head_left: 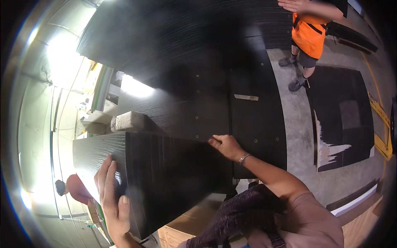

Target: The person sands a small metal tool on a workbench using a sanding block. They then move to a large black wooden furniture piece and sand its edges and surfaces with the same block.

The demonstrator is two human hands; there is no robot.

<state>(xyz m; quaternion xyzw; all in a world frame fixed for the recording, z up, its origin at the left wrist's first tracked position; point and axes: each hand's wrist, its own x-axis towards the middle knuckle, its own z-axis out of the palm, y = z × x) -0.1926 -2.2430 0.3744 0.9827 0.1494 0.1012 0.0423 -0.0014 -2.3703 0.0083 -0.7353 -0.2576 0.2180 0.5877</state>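
Here, left hand (113, 196) flat, fingers spread, on near face of black wood-grain panel stack (165, 173); right hand (225, 146) grips stack's upper far edge. Step, judged: steadying or shifting top panel. Next move needs both hands acting together. Beyond stack: larger black sheet (186, 53), co-worker in orange vest (308, 35).

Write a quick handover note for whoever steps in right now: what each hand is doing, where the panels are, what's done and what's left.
Left hand: flat, fingers spread, on the near face of the black panel stack, low left.
Right hand: gripping the stack's top right edge.
Long black panel: lies flat behind the stack; a co-worker in an orange vest stands at its far end, one hand out over it.
More black sheets lie on the floor to the right.
Done: both hands are on the stack.
Left: cannot tell whether it is lifted yet.
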